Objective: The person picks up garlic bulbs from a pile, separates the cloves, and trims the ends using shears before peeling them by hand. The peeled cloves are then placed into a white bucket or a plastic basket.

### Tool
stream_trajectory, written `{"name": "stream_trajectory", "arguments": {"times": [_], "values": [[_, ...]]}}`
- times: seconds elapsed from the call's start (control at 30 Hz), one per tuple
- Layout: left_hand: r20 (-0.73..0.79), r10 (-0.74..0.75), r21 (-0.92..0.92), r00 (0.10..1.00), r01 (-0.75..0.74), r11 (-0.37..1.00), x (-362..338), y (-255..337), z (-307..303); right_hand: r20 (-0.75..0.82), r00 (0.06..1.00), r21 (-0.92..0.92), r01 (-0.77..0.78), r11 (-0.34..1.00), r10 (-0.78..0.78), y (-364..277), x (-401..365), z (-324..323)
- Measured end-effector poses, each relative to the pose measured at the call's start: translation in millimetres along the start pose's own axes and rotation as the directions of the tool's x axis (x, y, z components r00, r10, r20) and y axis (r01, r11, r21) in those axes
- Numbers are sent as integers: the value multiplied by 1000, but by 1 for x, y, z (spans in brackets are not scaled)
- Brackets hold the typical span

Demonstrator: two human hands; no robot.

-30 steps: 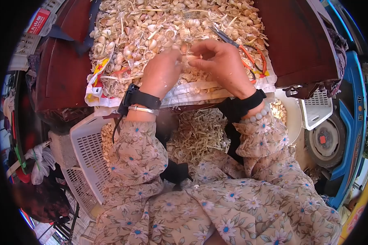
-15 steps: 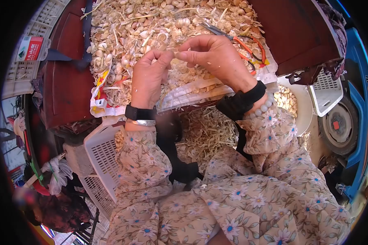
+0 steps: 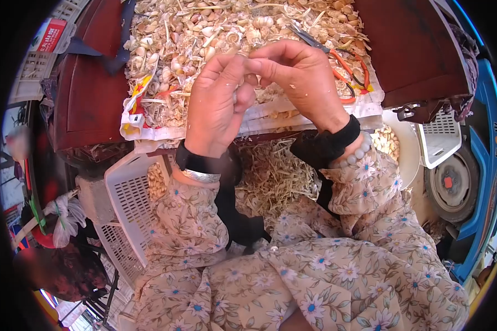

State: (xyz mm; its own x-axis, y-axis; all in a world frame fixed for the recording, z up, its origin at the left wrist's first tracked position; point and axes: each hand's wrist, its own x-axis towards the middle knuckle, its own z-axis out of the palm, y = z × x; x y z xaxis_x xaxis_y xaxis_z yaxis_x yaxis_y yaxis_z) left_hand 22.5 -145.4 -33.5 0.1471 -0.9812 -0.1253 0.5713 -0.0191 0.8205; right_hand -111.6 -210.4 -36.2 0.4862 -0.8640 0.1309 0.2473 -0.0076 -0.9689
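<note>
My left hand (image 3: 221,102) and my right hand (image 3: 303,80) meet fingertip to fingertip above a heap of garlic cloves and husks (image 3: 204,33). Each hand is closed in a pinch. Whatever lies between the fingertips is small and mostly hidden, so I cannot make it out. Just beyond my right hand, a pair of scissors (image 3: 339,66) with orange and black handles rests on the heap. Under the garlic is a white printed sheet (image 3: 160,134), its near edge at the table's front.
The dark red table (image 3: 414,49) carries the heap. Below it at left stands a white perforated crate (image 3: 130,196); at right, a white bucket (image 3: 407,149) holds peeled cloves (image 3: 385,140). Dry stalks (image 3: 276,171) lie beneath. A blue vehicle with a wheel (image 3: 451,182) stands at far right.
My left hand has turned and its fingers have curled further in. My right fingertips now touch it, where a small gap showed before. The whole view has shifted slightly.
</note>
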Motion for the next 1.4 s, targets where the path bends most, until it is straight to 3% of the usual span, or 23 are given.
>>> {"name": "stream_trajectory", "arguments": {"times": [0.1,0.2,0.23,0.3,0.4,0.43,0.47,0.57,0.67,0.7,0.8,0.83,0.97,1.13,1.23,1.4], "values": [[-122,55,-87,991,-66,994,-18,19,5,-67,997,114,40,993,-33,-2,-2,7],[-94,-63,-288,994,34,957,-58,51,-18,36,998,-73,58,996,-55,0,-2,0],[-124,-77,-327,989,32,944,-73,60,-23,106,980,-194,187,963,-168,3,-3,2],[-185,-68,-258,980,18,966,-105,79,-30,272,891,-389,447,805,-363,7,-7,8],[-309,19,-15,951,-25,1000,-155,102,-55,305,914,-68,302,951,-269,-29,-25,15],[-384,50,178,922,20,984,-173,106,-71,263,914,14,316,949,-308,-55,-39,22],[-454,80,351,887,96,931,-193,106,-88,215,919,92,318,944,-331,-80,-50,28],[-723,45,535,689,517,668,-242,96,-132,186,872,266,400,877,-453,-127,-78,26],[-638,86,587,765,411,697,-266,88,-131,200,842,362,412,836,-501,-148,-97,13],[-670,111,584,735,429,689,-266,94,-129,209,832,379,416,827,-514,-154,-102,10],[-496,251,666,831,179,724,-260,103,-86,194,807,409,451,793,-559,-168,-117,1],[-440,233,657,867,134,741,-259,107,-78,184,800,406,468,785,-572,-173,-120,-2],[-441,235,672,866,145,726,-259,104,-74,121,764,381,554,740,-634,-191,-136,-19],[-444,99,585,890,205,785,-250,81,-64,99,674,346,667,660,-732,-224,-153,-40],[-343,111,653,933,152,742,-226,57,-63,87,588,314,750,583,-804,-246,-168,-55],[-191,135,763,972,61,643,-161,49,-41,135,547,214,798,563,-826,-269,-201,-56]]}}
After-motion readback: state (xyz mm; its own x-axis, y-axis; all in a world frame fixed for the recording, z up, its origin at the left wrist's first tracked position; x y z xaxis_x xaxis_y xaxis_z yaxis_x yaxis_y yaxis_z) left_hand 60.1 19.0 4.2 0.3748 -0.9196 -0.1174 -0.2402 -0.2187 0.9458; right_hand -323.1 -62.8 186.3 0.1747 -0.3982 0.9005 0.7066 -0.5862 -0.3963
